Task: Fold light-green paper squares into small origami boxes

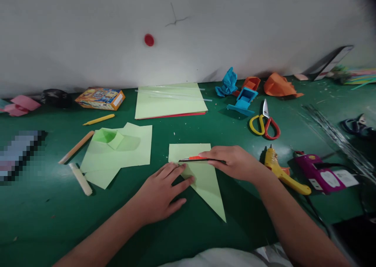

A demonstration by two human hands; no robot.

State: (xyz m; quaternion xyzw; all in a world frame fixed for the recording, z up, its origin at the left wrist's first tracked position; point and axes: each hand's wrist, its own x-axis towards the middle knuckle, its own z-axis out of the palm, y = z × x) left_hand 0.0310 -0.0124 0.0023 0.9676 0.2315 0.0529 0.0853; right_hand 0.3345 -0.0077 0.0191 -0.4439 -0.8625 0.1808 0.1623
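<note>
A light green sheet of paper (205, 184), with a slanted edge running to a point at lower right, lies on the green table. My left hand (164, 192) rests with spread fingers on the sheet's left side, fingertips close to the blade. Between the fingers of my right hand (235, 162) is a utility knife (197, 158) with an orange-red part and a thin dark edge. It lies low across the sheet, tip pointing left. Whether the blade touches the paper I cannot tell. Left of my hands, a folded green paper piece (108, 137) sits on green paper scraps (138, 141).
Right: scissors (266, 122), a yellow glue gun (283, 173), a purple corded box (320, 173). Behind: stacked green sheets (170, 102), blue folded paper (245, 100), an orange printed box (101, 98) and a white wall (102, 31). Left: a yellow pen (100, 119), a white stick (80, 179).
</note>
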